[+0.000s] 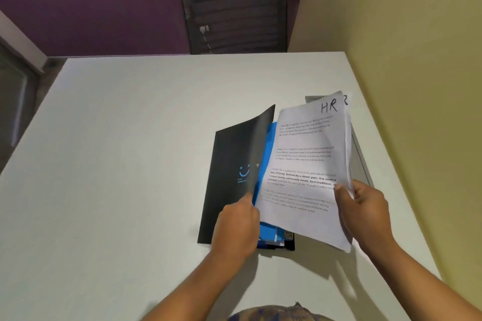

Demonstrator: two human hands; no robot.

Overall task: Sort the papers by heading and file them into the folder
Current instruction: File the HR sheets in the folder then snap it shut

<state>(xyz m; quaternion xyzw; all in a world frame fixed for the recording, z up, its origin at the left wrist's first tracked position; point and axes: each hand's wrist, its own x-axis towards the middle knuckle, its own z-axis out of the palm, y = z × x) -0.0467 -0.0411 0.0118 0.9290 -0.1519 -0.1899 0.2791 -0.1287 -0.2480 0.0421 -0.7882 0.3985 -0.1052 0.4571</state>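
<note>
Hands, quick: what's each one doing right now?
Left hand: closed on the black folder cover, lifting it.
Right hand: closed on the HR papers.

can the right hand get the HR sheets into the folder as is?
Probably yes. The left hand holds the black cover lifted, exposing the blue inside of the folder, and the right hand holds the HR papers just above it.
</note>
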